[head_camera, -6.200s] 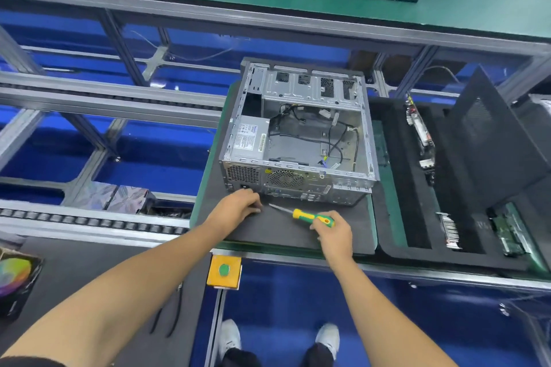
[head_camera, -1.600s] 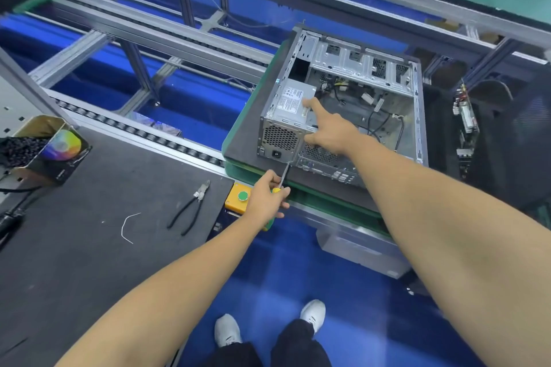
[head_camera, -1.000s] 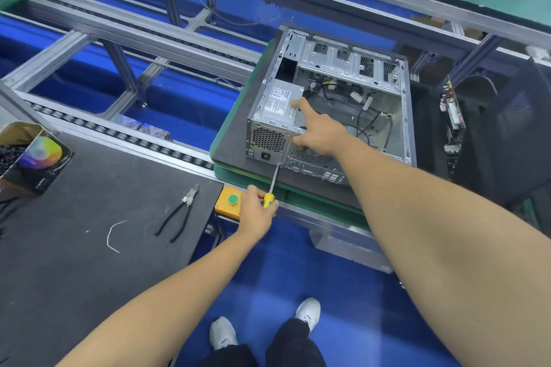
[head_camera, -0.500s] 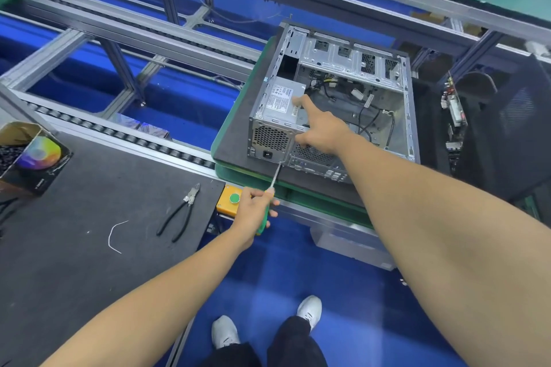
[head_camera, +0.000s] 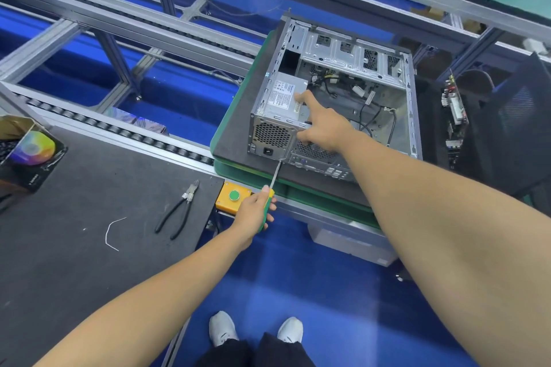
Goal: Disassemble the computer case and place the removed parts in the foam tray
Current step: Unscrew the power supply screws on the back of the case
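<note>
Head view: left hand fingers clamp screwdriver; right hand seemingly presses power supply.

A: What colours did the computer case have?

B: Bare silver-grey metal, with a honeycomb grille on its power supply and black cables inside.

A: And the screwdriver?

B: Its handle was green and yellow, its shaft silver.

A: What lay under the case?

B: A dark grey mat over a green pallet.

A: Anything else?

B: A yellow box with a green button, black-handled pliers on the dark grey table, a rainbow colour wheel on a black carton, a blue floor and white shoes.
</note>
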`<action>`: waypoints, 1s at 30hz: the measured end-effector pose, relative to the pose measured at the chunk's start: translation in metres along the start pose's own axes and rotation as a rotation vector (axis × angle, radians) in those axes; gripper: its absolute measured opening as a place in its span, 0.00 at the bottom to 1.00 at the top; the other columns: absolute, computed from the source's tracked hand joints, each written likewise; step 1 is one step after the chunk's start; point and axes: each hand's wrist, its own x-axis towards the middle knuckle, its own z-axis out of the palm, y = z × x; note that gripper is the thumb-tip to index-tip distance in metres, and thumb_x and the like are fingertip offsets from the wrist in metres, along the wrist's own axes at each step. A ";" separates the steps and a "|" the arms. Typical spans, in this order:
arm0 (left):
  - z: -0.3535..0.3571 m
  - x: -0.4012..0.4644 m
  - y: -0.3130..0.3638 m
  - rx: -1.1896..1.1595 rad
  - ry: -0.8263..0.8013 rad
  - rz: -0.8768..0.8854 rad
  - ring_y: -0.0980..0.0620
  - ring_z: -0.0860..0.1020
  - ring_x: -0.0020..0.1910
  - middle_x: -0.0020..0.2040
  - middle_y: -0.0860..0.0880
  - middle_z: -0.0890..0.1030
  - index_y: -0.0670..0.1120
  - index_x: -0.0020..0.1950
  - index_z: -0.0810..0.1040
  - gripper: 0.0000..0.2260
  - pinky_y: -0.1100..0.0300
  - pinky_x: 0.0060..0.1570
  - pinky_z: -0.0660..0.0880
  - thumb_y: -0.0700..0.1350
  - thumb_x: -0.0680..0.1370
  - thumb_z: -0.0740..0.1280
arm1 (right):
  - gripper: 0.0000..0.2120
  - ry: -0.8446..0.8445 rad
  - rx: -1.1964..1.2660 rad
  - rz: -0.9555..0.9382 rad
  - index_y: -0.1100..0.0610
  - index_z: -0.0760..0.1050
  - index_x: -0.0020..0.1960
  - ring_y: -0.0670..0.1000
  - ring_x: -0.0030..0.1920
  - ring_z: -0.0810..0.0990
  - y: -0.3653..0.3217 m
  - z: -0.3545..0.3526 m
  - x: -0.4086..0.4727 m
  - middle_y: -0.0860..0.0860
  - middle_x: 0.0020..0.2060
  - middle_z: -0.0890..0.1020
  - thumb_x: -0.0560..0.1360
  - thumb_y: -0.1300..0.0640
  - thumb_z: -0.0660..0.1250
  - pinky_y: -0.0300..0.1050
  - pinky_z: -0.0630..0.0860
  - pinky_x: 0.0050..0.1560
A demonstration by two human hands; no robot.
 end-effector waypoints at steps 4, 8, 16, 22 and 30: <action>-0.001 -0.003 -0.003 -0.067 0.019 -0.004 0.54 0.77 0.35 0.46 0.47 0.74 0.46 0.52 0.68 0.19 0.62 0.29 0.74 0.56 0.77 0.74 | 0.39 -0.005 -0.003 -0.003 0.34 0.54 0.71 0.49 0.22 0.72 0.000 0.000 0.000 0.55 0.27 0.77 0.68 0.54 0.69 0.44 0.70 0.25; -0.006 -0.009 -0.001 -0.080 -0.028 0.064 0.53 0.83 0.37 0.44 0.43 0.78 0.42 0.49 0.72 0.16 0.59 0.34 0.79 0.54 0.80 0.71 | 0.39 -0.007 0.002 -0.007 0.34 0.54 0.71 0.48 0.20 0.71 0.001 0.000 -0.001 0.53 0.26 0.77 0.67 0.54 0.69 0.43 0.69 0.23; 0.000 -0.006 0.009 -0.025 0.012 -0.080 0.54 0.74 0.33 0.42 0.49 0.78 0.47 0.51 0.77 0.20 0.61 0.26 0.71 0.64 0.81 0.63 | 0.38 -0.007 -0.019 -0.008 0.36 0.54 0.72 0.45 0.16 0.67 0.002 0.000 0.000 0.51 0.24 0.71 0.69 0.54 0.70 0.37 0.62 0.17; -0.005 -0.009 -0.002 -0.107 0.083 0.045 0.55 0.80 0.35 0.42 0.46 0.76 0.44 0.49 0.70 0.17 0.61 0.31 0.77 0.52 0.77 0.75 | 0.39 -0.009 -0.033 -0.008 0.36 0.54 0.72 0.45 0.17 0.66 0.001 0.000 0.000 0.52 0.26 0.73 0.69 0.54 0.69 0.41 0.65 0.23; -0.007 -0.010 0.008 -0.038 -0.011 -0.056 0.53 0.74 0.33 0.45 0.47 0.77 0.44 0.58 0.75 0.20 0.60 0.28 0.71 0.61 0.80 0.66 | 0.38 -0.007 -0.028 -0.022 0.37 0.53 0.72 0.45 0.17 0.66 0.002 -0.001 0.000 0.53 0.26 0.73 0.69 0.53 0.69 0.42 0.66 0.25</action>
